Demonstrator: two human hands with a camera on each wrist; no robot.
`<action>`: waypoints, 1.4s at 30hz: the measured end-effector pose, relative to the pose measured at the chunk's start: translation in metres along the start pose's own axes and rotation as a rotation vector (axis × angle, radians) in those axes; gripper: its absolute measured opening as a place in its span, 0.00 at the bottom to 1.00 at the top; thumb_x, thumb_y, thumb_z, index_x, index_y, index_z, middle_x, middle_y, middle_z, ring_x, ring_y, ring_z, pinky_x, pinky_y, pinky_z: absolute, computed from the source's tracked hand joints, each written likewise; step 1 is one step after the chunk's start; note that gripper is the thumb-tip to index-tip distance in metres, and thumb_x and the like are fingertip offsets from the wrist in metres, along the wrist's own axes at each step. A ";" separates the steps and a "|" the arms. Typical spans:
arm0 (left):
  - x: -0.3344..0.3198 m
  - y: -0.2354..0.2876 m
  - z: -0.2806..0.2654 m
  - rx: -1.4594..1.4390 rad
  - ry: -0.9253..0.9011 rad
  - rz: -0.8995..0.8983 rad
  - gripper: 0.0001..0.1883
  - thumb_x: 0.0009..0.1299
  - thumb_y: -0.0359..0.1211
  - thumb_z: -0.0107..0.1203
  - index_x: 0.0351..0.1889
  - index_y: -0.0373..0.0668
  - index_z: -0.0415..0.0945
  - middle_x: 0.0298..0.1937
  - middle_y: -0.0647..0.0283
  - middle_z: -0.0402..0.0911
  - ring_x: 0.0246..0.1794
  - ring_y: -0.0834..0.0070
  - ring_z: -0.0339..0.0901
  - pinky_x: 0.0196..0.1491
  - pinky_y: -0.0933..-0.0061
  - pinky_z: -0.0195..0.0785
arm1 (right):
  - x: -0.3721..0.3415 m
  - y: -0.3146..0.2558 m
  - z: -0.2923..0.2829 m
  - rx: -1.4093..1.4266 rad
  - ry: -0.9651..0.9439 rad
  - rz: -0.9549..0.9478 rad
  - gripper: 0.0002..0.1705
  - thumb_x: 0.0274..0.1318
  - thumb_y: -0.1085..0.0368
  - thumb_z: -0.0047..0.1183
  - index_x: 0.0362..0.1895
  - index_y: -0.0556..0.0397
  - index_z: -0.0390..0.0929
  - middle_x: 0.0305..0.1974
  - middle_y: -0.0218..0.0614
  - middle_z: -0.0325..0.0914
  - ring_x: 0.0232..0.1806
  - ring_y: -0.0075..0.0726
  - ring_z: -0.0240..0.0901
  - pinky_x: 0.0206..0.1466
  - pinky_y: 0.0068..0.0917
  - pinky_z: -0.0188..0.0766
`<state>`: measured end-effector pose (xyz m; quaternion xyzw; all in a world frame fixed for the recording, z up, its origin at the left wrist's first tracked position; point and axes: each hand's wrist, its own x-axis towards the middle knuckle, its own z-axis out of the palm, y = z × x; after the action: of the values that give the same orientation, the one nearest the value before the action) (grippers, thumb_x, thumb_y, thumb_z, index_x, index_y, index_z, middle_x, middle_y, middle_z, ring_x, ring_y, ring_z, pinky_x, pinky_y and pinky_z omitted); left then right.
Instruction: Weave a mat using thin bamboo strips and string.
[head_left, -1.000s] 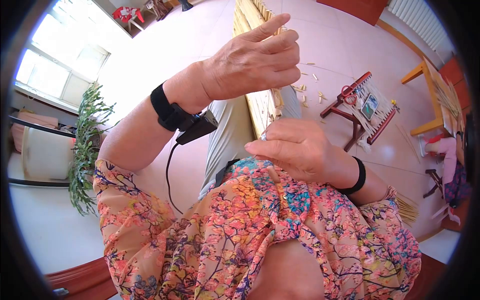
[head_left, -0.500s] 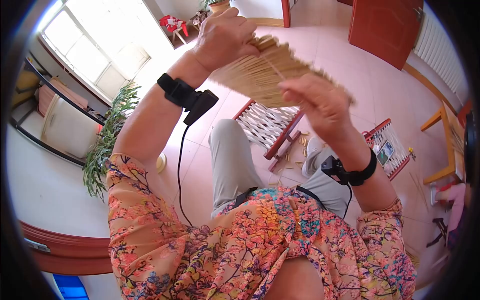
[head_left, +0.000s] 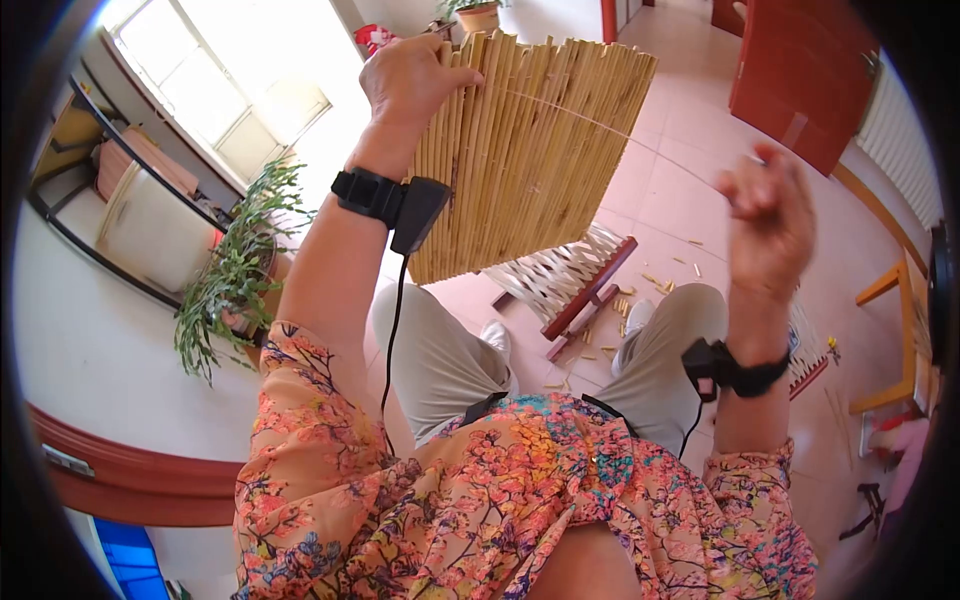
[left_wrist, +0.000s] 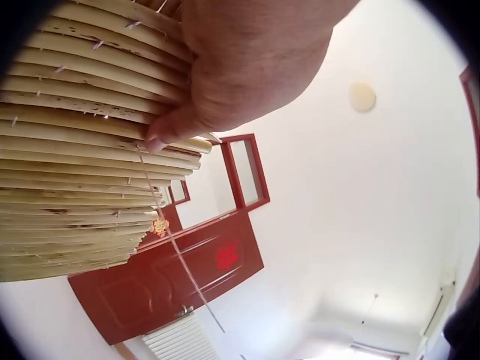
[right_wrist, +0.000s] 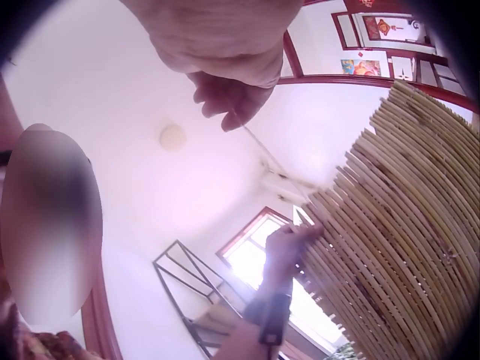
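Observation:
A mat of thin straw-coloured stalks (head_left: 540, 150) hangs upright in the head view, gripped at its upper left edge by the left hand (head_left: 410, 85). In the left wrist view the left thumb presses on the stalks (left_wrist: 75, 120) where a thin thread (left_wrist: 180, 259) leaves them. This thread (head_left: 660, 155) runs taut across the mat to the raised right hand (head_left: 768, 225), blurred in the head view. Seen from the right wrist, the right hand (right_wrist: 232, 97) has curled fingers pinching the thread (right_wrist: 274, 154), apart from the mat (right_wrist: 397, 232).
Below the mat stands a red-framed stool with white webbing (head_left: 570, 270), short cut pieces (head_left: 625, 300) scattered on the floor beside it. A second webbed stool (head_left: 805, 370) is partly behind the right forearm. A leafy plant (head_left: 240, 260) is at the left, a wooden table (head_left: 890, 340) at the right.
The mat has come up from between the knees and turned its flat face to view. The right hand has moved away to the right, drawing the thread out; the left hand has shifted left.

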<state>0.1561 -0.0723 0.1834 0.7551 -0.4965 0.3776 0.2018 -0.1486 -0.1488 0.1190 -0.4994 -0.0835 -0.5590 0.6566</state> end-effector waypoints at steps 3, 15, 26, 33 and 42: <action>-0.022 -0.022 0.003 -0.061 -0.071 -0.203 0.26 0.39 0.60 0.66 0.17 0.48 0.74 0.17 0.66 0.76 0.23 0.66 0.76 0.27 0.65 0.64 | -0.008 -0.030 -0.022 0.089 -0.043 -0.060 0.17 0.62 0.63 0.44 0.46 0.66 0.70 0.19 0.20 0.58 0.20 0.16 0.52 0.31 0.21 0.55; -0.033 -0.091 -0.006 -0.079 -0.018 -0.337 0.26 0.42 0.61 0.64 0.19 0.48 0.78 0.18 0.71 0.77 0.20 0.76 0.76 0.28 0.72 0.66 | -0.039 -0.126 -0.063 0.148 -0.074 -0.104 0.14 0.58 0.70 0.47 0.42 0.72 0.68 0.18 0.26 0.55 0.23 0.22 0.47 0.30 0.21 0.52; -0.080 -0.067 0.016 -0.189 -0.007 -0.542 0.25 0.42 0.60 0.65 0.20 0.48 0.79 0.17 0.68 0.77 0.20 0.71 0.75 0.28 0.70 0.65 | -0.063 -0.116 -0.078 -0.117 0.044 -0.123 0.15 0.62 0.66 0.42 0.45 0.66 0.70 0.17 0.22 0.54 0.22 0.18 0.47 0.30 0.21 0.50; -0.119 -0.018 0.011 -0.254 -0.029 -0.508 0.26 0.45 0.59 0.64 0.17 0.44 0.75 0.13 0.67 0.72 0.16 0.72 0.70 0.24 0.73 0.61 | -0.087 -0.137 -0.100 -0.046 0.160 -0.056 0.11 0.62 0.68 0.43 0.44 0.64 0.69 0.17 0.23 0.54 0.20 0.18 0.47 0.27 0.18 0.51; -0.097 -0.022 -0.018 -0.682 -0.585 -0.179 0.27 0.51 0.52 0.63 0.36 0.37 0.80 0.24 0.54 0.77 0.26 0.67 0.76 0.33 0.69 0.68 | -0.112 -0.169 -0.128 0.213 0.146 -0.079 0.04 0.56 0.76 0.47 0.35 0.58 0.66 0.22 0.28 0.57 0.24 0.22 0.53 0.33 0.22 0.58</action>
<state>0.1481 0.0074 0.1212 0.7604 -0.5612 -0.0554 0.3221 -0.3850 -0.1514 0.0770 -0.3811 -0.1141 -0.6072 0.6878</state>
